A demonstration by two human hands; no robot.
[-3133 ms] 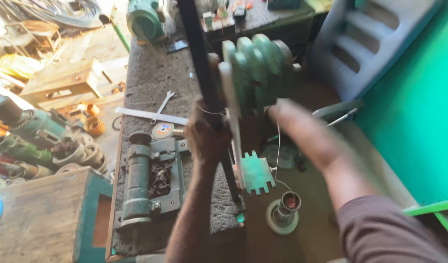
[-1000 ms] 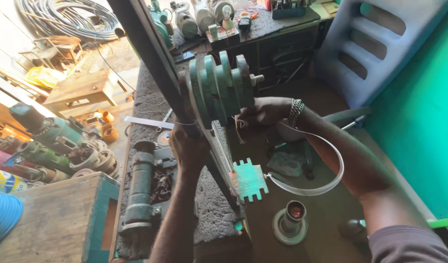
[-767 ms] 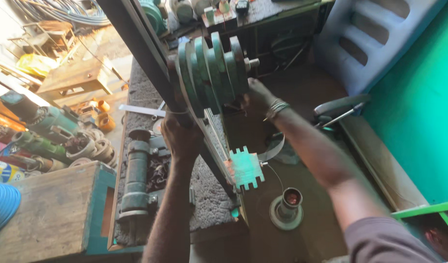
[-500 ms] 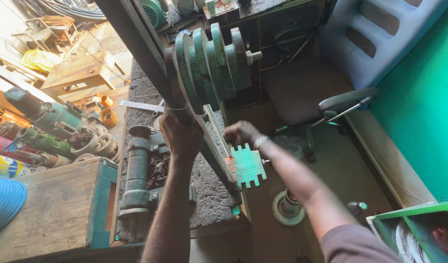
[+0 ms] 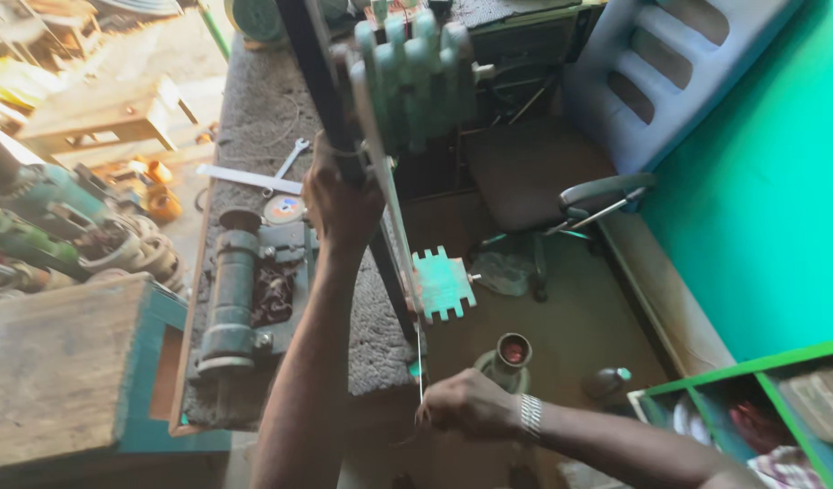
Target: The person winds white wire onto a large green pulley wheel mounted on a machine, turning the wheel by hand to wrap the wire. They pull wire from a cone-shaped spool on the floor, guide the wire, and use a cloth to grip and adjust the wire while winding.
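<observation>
Both hands working on the green stepped pulley rig

Left hand (image 5: pixel 342 201) is gripping the dark post (image 5: pixel 319 81), fingers wrapped fully around it — just beside the green pulley (image 5: pixel 415 72). Right hand (image 5: pixel 469 405) is pinching a thin band (image 5: pixel 419 362), fingers closed, below the green finned plate (image 5: pixel 444 283); a ringed cylinder (image 5: pixel 511 355) is standing just beside it on the floor.

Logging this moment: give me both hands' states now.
Left hand: closed around the dark metal upright bar.
Right hand: closed, pinching the thin pale strip at its lower end.
</observation>
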